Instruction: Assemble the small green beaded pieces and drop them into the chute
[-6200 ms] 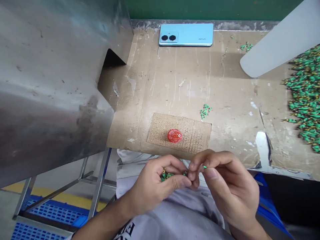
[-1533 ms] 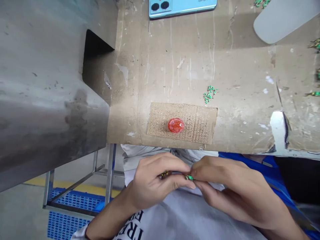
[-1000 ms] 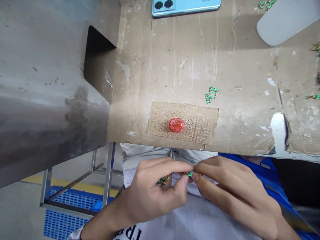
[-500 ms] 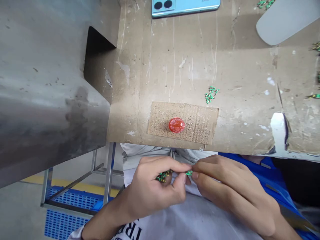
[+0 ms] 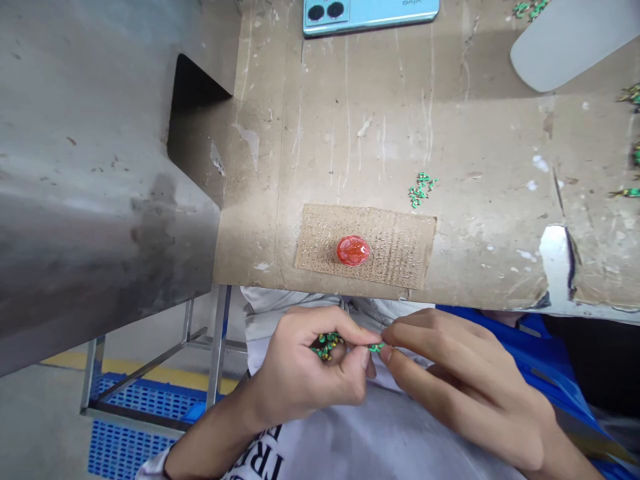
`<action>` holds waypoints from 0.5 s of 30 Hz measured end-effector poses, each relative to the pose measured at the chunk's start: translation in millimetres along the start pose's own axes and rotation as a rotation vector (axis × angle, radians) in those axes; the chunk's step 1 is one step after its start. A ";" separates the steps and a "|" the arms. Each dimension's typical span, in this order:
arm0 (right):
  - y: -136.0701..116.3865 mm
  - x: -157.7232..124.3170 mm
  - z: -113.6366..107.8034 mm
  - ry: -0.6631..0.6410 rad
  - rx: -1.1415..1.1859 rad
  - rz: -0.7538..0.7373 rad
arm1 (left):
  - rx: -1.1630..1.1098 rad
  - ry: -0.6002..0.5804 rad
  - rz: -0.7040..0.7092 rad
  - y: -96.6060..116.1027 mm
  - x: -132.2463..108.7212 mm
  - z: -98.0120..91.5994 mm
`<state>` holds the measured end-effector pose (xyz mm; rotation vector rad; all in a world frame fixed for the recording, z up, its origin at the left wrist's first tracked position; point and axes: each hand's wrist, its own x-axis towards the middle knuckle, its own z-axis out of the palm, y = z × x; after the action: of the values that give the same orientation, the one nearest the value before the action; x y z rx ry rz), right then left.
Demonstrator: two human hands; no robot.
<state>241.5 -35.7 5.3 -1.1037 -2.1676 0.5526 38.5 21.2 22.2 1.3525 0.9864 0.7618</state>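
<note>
Seen from above, two hands work just below the front edge of a tabletop (image 5: 350, 133), over a white printed shirt (image 5: 400, 433). The left hand (image 5: 305, 363) is curled, its fingers and thumb closed around one cluster of green parts (image 5: 326, 347), too small and tangled to count. The right hand (image 5: 460, 380) pinches a single green part (image 5: 376, 347) between thumb and forefinger, just beside the left thumb, so the two hands nearly touch.

On the tabletop lie one red dome (image 5: 353, 250), centered on one rough tan pad (image 5: 400, 247), and one blue phone (image 5: 370, 10), cut off by the top of the view, with two camera lenses showing. One small clump of green parts (image 5: 420, 190) sits just right of the pad, a second clump (image 5: 531, 8) lies at the top right, and a few more bits (image 5: 627, 192) lie at the right edge. One white paddle-shaped piece (image 5: 565, 47) lies at the top right corner. A steel housing (image 5: 90, 200) fills the left side, and blue grating (image 5: 125, 453) lies on the floor below
</note>
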 end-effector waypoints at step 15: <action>-8.3 15.6 -14.1 -0.016 0.195 0.216 | -0.399 -0.217 -0.363 -11.2 -5.7 -10.7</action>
<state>239.8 -26.4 25.8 -1.2343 -1.9711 0.8525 25.3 19.5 12.4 0.8581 0.8233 0.4901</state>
